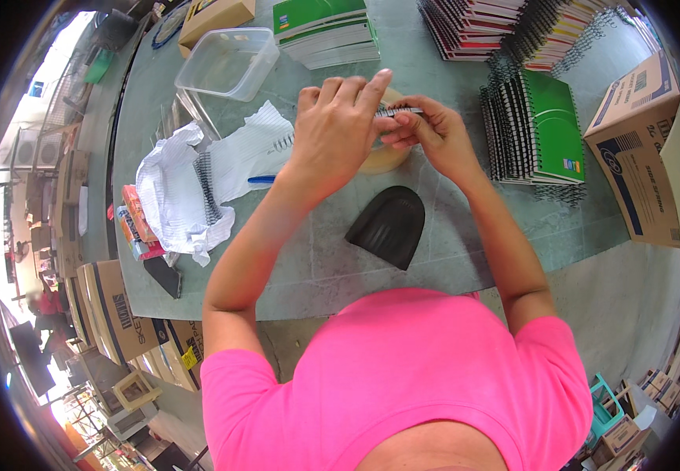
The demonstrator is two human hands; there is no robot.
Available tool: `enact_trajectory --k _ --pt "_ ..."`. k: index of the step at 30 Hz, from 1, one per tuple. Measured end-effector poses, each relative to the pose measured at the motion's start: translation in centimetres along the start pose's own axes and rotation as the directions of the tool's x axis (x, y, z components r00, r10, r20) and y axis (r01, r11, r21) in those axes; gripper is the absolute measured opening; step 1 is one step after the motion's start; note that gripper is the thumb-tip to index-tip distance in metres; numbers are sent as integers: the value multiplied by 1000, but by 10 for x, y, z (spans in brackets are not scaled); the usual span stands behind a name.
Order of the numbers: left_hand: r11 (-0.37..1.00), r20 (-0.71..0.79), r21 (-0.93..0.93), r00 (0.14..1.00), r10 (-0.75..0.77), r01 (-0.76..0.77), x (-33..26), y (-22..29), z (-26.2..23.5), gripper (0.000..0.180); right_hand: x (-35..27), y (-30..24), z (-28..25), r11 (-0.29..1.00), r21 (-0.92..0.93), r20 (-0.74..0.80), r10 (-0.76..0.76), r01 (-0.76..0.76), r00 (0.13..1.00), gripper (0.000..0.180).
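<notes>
Above the table, my left hand (332, 129) and my right hand (440, 135) come together at a thin dark spiral binding coil (397, 112). My right thumb and fingers pinch it. The left thumb reaches across to it with the other fingers raised, and the left palm hides part of it. Left of that hand, more coil loops (283, 143) show over white paper; whether they are the same piece I cannot tell. Below the hands is a beige roll of tape (383, 161), partly covered. Nearer me lies a black rounded pad (391, 226).
Crumpled white paper (171, 192), a blue pen (261, 180) and a clear plastic tub (230, 63) are on the left. Green notebooks stand in a far stack (328, 35) and a right stack (552, 129). A cardboard box (642, 157) borders the right side.
</notes>
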State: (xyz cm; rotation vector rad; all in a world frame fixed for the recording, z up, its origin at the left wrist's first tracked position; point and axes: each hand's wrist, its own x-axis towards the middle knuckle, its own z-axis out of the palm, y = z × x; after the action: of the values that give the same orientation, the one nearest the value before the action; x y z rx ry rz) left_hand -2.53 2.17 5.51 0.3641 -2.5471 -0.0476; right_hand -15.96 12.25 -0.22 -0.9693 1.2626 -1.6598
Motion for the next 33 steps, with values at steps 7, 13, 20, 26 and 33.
enact_trajectory --k 7,13,20,26,33 --pt "999 36 -20 998 -47 48 5 0 -4 23 -1 -2 2 1000 -18 13 19 -19 1000 26" --pt "990 181 -106 981 -71 91 3 -8 -5 25 -3 4 4 999 51 -47 11 -8 999 25" --pt "946 296 -290 954 -53 143 12 -4 -1 23 -5 0 -1 991 -58 -49 115 -118 992 16" --pt "920 158 -391 987 37 28 17 13 18 18 -6 11 -6 993 -121 -74 -11 2 997 18" --pt "902 188 -413 981 -50 125 17 15 19 16 -13 9 5 964 -258 -142 -97 58 985 13"
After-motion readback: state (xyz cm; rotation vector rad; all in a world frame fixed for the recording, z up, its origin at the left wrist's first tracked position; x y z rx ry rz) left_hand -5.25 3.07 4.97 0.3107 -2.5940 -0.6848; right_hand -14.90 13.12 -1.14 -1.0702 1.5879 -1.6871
